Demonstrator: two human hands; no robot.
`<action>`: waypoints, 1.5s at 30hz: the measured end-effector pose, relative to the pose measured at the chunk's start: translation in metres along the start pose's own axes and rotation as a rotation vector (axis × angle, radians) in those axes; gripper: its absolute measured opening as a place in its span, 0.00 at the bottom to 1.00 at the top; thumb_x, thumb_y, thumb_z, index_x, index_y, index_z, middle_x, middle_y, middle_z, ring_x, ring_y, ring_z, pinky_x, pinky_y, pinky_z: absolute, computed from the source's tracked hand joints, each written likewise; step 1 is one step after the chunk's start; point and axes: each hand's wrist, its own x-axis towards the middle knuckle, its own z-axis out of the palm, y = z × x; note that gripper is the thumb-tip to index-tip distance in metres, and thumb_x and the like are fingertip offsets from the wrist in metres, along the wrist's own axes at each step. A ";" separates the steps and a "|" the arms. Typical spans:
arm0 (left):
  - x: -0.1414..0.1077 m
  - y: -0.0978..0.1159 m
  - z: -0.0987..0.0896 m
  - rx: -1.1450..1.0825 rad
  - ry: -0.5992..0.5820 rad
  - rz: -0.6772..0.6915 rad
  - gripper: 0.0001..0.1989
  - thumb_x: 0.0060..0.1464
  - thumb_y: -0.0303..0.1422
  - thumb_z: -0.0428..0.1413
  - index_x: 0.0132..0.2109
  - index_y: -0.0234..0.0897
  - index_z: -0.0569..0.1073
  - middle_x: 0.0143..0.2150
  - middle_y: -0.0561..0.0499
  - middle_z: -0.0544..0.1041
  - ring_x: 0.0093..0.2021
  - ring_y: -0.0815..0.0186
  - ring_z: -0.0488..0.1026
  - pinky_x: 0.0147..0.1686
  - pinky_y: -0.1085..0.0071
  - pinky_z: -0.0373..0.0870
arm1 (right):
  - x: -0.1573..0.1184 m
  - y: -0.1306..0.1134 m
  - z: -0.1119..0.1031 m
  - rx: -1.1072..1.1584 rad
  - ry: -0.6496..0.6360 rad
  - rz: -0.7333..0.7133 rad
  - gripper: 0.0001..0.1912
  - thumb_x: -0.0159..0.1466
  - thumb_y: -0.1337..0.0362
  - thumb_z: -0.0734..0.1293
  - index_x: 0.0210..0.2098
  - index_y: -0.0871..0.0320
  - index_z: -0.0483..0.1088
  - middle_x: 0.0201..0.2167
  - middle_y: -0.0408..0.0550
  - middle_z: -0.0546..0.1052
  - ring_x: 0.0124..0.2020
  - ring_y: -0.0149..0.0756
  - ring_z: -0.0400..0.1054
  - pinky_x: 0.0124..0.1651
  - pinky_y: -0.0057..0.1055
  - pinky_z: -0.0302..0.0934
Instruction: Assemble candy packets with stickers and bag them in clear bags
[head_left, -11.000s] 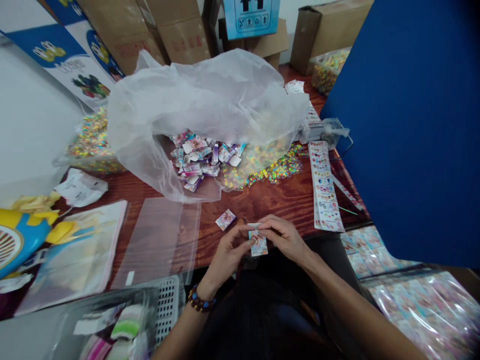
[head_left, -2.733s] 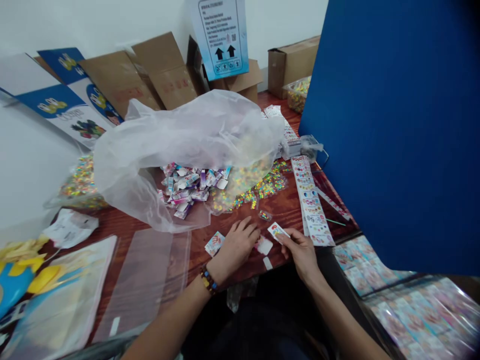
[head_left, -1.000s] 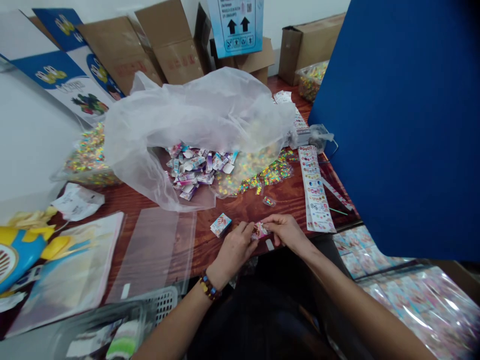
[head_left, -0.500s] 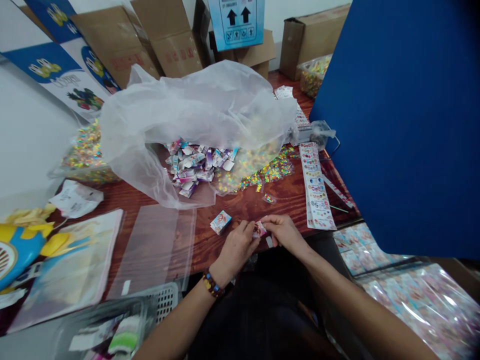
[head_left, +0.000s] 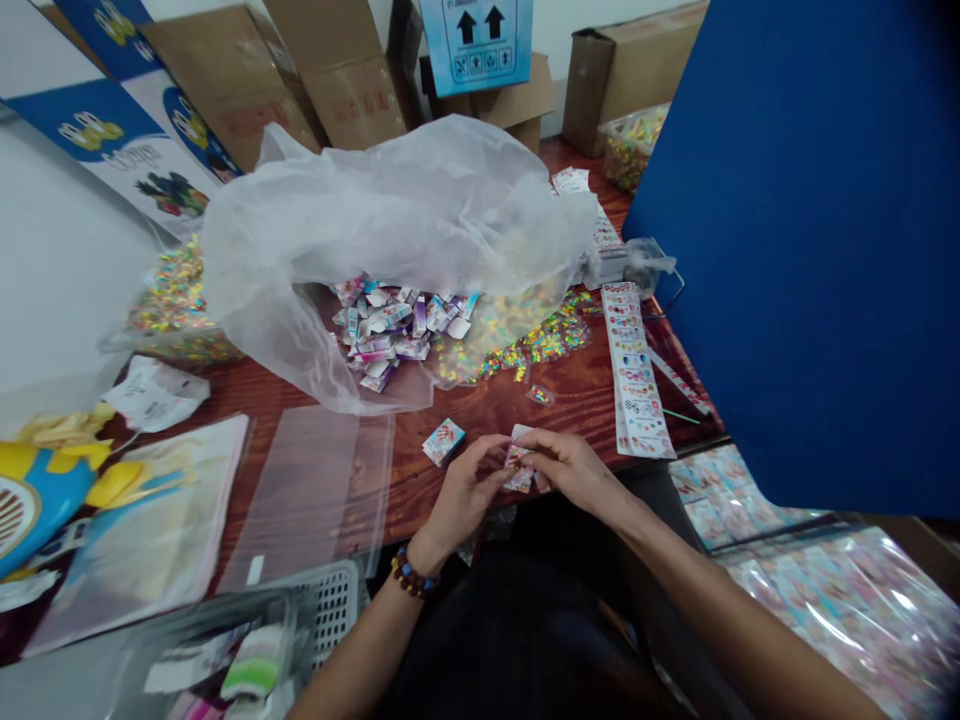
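Note:
A small printed cardboard box (head_left: 517, 478) in pink and white is between my two hands at the table's front edge, its pale flap showing at the top. My left hand (head_left: 471, 478) pinches it from the left, with a beaded bracelet on that wrist. From the right, my right hand (head_left: 566, 465) grips its upper part, fingers bent over it. Left of my hands lies another small box (head_left: 443, 442), blue with a picture on top. Just beyond my hands is a small clear packet of colourful candies (head_left: 540, 395).
A translucent plastic bag (head_left: 405, 200) covers part of a heap of small boxes (head_left: 397, 330) and candy packets (head_left: 555, 340). Sticker sheets (head_left: 637, 370) lie at right beside a blue panel (head_left: 795, 250). Clear plastic sheets (head_left: 307, 490) and a grey basket (head_left: 337, 605) are at left.
The box between my hands has been turned more upright, and its pale flap now shows. My left hand has shifted slightly left, and my right fingers have moved over the box.

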 end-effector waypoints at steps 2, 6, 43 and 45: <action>-0.002 -0.002 0.001 -0.076 0.014 -0.035 0.17 0.56 0.34 0.54 0.52 0.38 0.66 0.39 0.49 0.71 0.37 0.67 0.70 0.38 0.69 0.71 | -0.002 0.000 0.001 -0.086 0.043 -0.078 0.12 0.61 0.66 0.63 0.43 0.54 0.73 0.35 0.44 0.74 0.27 0.29 0.68 0.30 0.25 0.62; -0.006 -0.003 0.004 -0.172 0.092 -0.073 0.17 0.55 0.35 0.54 0.52 0.38 0.66 0.39 0.50 0.71 0.37 0.67 0.70 0.37 0.69 0.71 | -0.008 0.003 0.000 -0.102 0.286 -0.197 0.10 0.61 0.64 0.64 0.41 0.53 0.74 0.44 0.48 0.69 0.37 0.33 0.68 0.40 0.29 0.63; -0.030 0.006 0.005 -0.267 0.130 -0.091 0.13 0.54 0.32 0.56 0.45 0.39 0.62 0.38 0.53 0.71 0.35 0.71 0.68 0.35 0.75 0.65 | 0.002 -0.018 0.001 0.136 -0.132 0.128 0.10 0.59 0.59 0.66 0.35 0.58 0.74 0.28 0.43 0.75 0.28 0.31 0.69 0.32 0.26 0.67; -0.030 0.007 0.004 -0.262 0.120 -0.088 0.14 0.54 0.32 0.56 0.46 0.39 0.62 0.38 0.53 0.71 0.35 0.71 0.69 0.35 0.74 0.65 | 0.002 -0.020 -0.001 0.135 -0.146 0.138 0.11 0.59 0.59 0.65 0.37 0.57 0.75 0.30 0.43 0.75 0.29 0.31 0.70 0.32 0.27 0.67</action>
